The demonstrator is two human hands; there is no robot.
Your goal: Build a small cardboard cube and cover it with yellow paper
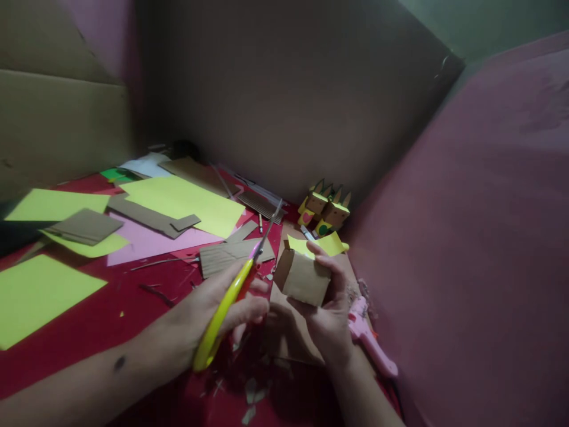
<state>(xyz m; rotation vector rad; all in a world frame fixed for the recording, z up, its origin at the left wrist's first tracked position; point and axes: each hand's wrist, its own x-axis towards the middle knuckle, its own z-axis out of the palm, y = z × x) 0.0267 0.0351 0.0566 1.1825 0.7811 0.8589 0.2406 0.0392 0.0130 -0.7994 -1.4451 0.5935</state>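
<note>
Yellow-handled scissors (229,305) are in my left hand (237,302), with their blades pointing up and away over the table. My right hand (331,314) grips a small brown cardboard box (307,279) from its right and lower sides. Yellow paper (331,243) shows at the top of the box, near my right fingertips. The scissor blades are apart from the box, to its upper left. Beyond my right hand stand two small cardboard figures (324,207) with pointed tops, one bearing a red heart and one a green shape.
A pink glue gun (371,338) lies by the right wall. Yellow sheets (182,201), pink paper (155,240) and cardboard pieces (84,226) spread across the red table (164,326) at left. A pencil (260,223) lies beyond the scissors. Walls enclose the back and right.
</note>
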